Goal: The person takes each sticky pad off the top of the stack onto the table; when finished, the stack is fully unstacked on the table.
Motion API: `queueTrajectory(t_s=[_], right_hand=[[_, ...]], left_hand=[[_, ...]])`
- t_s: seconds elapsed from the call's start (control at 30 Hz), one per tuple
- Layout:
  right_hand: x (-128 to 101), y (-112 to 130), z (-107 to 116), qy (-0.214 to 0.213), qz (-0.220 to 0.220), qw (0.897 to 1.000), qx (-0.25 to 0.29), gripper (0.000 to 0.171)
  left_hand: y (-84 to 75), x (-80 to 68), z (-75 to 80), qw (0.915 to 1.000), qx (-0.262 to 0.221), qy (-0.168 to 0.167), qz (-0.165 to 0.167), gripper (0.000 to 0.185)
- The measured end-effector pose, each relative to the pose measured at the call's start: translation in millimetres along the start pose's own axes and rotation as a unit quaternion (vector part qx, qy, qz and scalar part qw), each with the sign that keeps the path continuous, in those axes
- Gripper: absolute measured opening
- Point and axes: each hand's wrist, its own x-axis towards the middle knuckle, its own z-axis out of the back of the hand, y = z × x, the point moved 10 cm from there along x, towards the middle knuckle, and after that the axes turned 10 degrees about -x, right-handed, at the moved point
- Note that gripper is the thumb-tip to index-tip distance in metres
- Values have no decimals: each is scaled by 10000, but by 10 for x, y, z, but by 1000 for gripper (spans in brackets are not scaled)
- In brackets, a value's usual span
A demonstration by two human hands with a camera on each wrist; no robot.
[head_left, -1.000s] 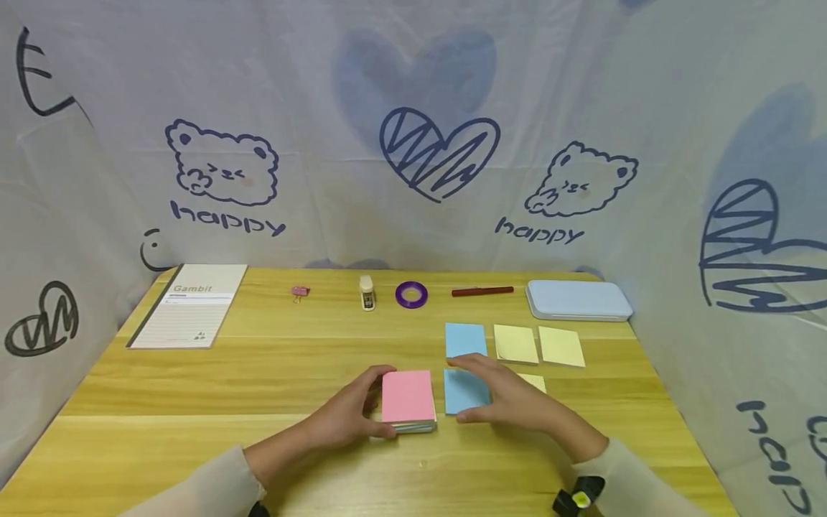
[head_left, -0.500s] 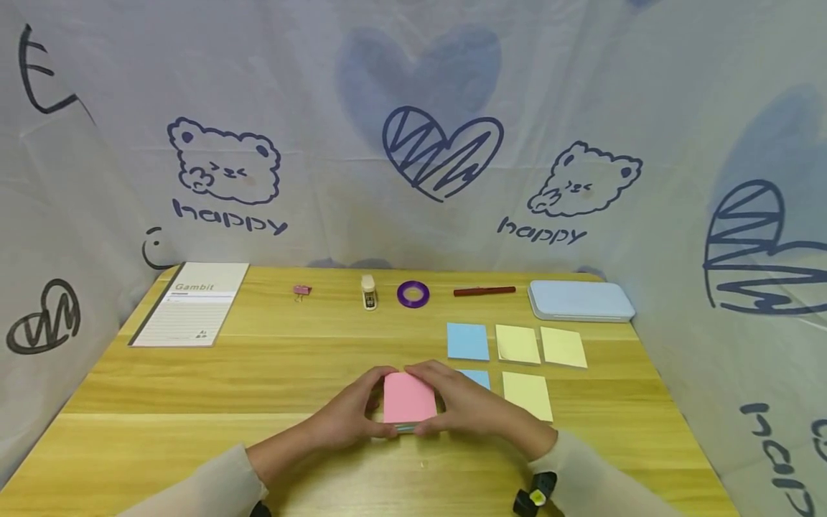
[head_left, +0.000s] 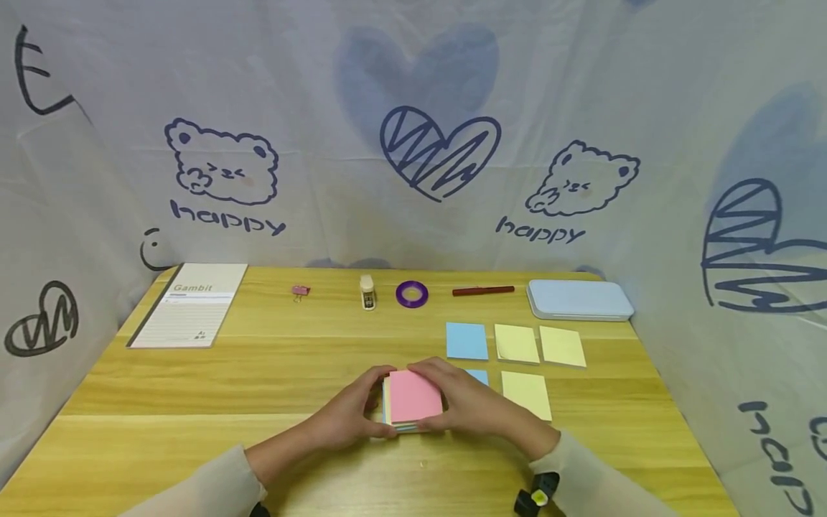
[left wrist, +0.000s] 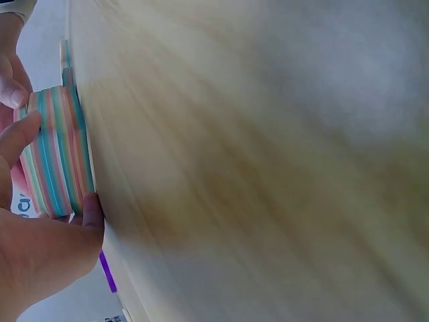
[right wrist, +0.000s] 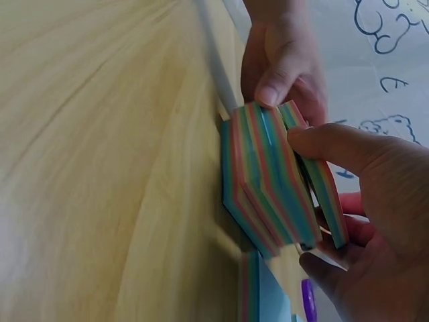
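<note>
A thick stack of sticky note pads (right wrist: 271,178) sits in front of the person, its edges striped in several colours. On top is a pink sticky note pad (head_left: 416,396), offset to the right so that yellow and blue edges show at the left. The left hand (head_left: 345,413) grips the stack from the left, thumb at the near edge and fingers at the far edge. From the right, the right hand (head_left: 474,402) pinches the upper pad between thumb and fingers. In the right wrist view a dark gap separates that pad from those below.
Right of the stack lie blue pads (head_left: 466,341) and yellow pads (head_left: 526,395), one blue pad partly behind the right hand. Along the back are a notebook (head_left: 194,305), binder clip (head_left: 300,291), small white bottle (head_left: 367,293), purple tape roll (head_left: 411,283), dark red pen (head_left: 483,291) and pale blue case (head_left: 579,299).
The right hand has come left from over the blue pads to the stack. The pink pad has shifted right, baring the left edges of the pads below. The left hand stays put.
</note>
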Motion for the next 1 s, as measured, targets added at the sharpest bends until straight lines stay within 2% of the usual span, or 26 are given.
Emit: queueTrajectory(t_s=[0.33, 0.6, 0.83, 1.0], right_hand=[[-388, -389, 209, -398, -452, 9980, 199, 86], [-918, -866, 454, -701, -1188, 9887, 592, 83], [-1447, -1312, 602, -766, -1870, 9785, 412, 86], [-1706, -1566, 675, -804, -2180, 9722, 298, 87]], left_hand=[[6, -21, -16, 9999, 43, 74, 93, 90], [-2, -24, -19, 9998, 171, 53, 114, 91], [2, -17, -21, 9998, 116, 22, 169, 90], [2, -18, -19, 9997, 190, 7, 174, 91]])
